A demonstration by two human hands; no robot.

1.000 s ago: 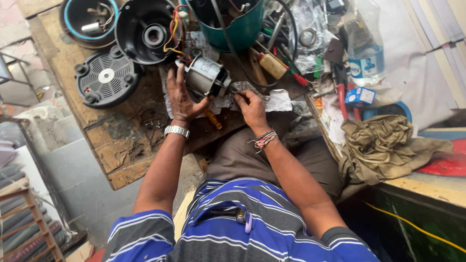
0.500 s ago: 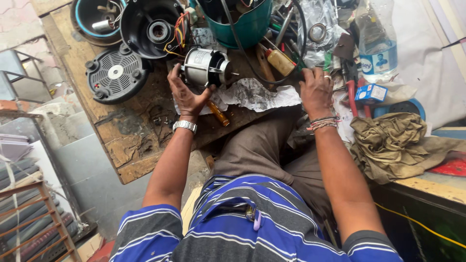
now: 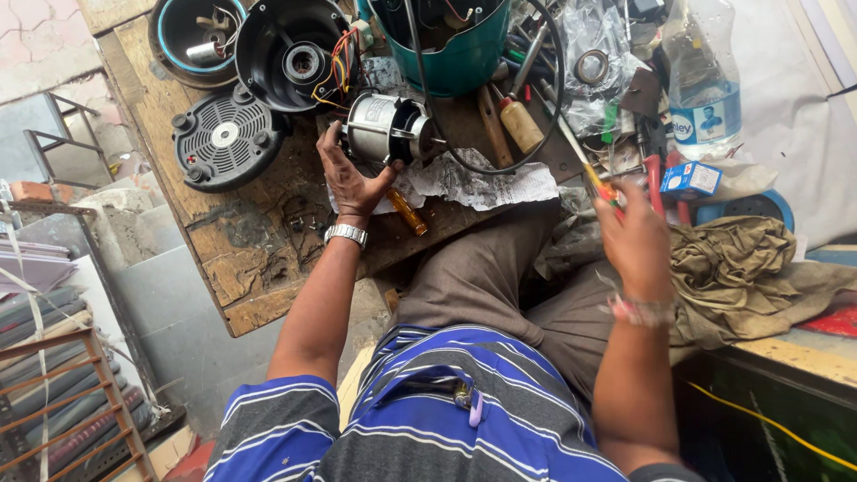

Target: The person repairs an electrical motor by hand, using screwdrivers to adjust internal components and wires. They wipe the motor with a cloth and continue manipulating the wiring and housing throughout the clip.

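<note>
Striped-shirt wearer seated at bench; right hand (image 3: 636,239), blurred, grasps a yellow-shafted screwdriver (image 3: 589,174) near the tool pile; left hand (image 3: 351,178) clasps the bare motor (image 3: 386,130) on crumpled paper (image 3: 482,183); beyond, housing (image 3: 295,55) and vented cover (image 3: 223,138) lie detached, reassembly outstanding.

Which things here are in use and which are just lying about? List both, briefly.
In use:
left hand gripping the electric motor
right hand at a thin red and yellow tool; the blur hides whether it grips it
crumpled paper under the motor

Lying about:
black vented cover
teal bucket
wooden-handled screwdriver
plastic bottle
small blue box
khaki cloth
</note>
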